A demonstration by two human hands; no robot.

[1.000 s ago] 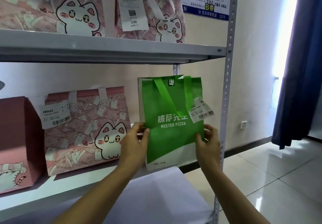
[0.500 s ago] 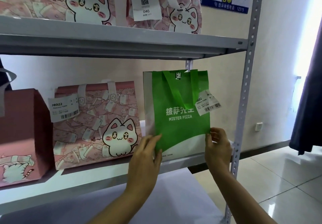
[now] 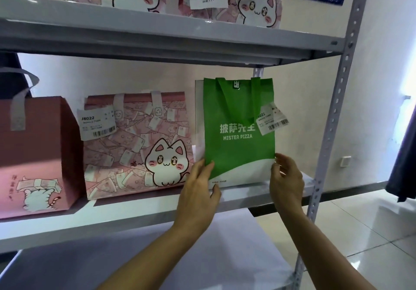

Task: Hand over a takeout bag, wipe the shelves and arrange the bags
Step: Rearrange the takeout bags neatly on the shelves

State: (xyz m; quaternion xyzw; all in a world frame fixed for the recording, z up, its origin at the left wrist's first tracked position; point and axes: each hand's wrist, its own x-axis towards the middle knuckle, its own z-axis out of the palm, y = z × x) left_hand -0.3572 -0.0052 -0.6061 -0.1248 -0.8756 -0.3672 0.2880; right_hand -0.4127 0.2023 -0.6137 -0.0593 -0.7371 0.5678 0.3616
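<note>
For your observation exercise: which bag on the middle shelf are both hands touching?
The green Mister Pizza bag, rightmost; left hand and right hand touch its lower corners. The others are pink.

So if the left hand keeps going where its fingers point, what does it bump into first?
Probably the green fabric Mister Pizza bag: the left hand points up at its lower left edge, seemingly touching already.

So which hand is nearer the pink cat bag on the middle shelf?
Left. The left hand is at the green bag's lower left corner, right beside the pink cat bag. The right hand is at the green bag's far side.
</note>
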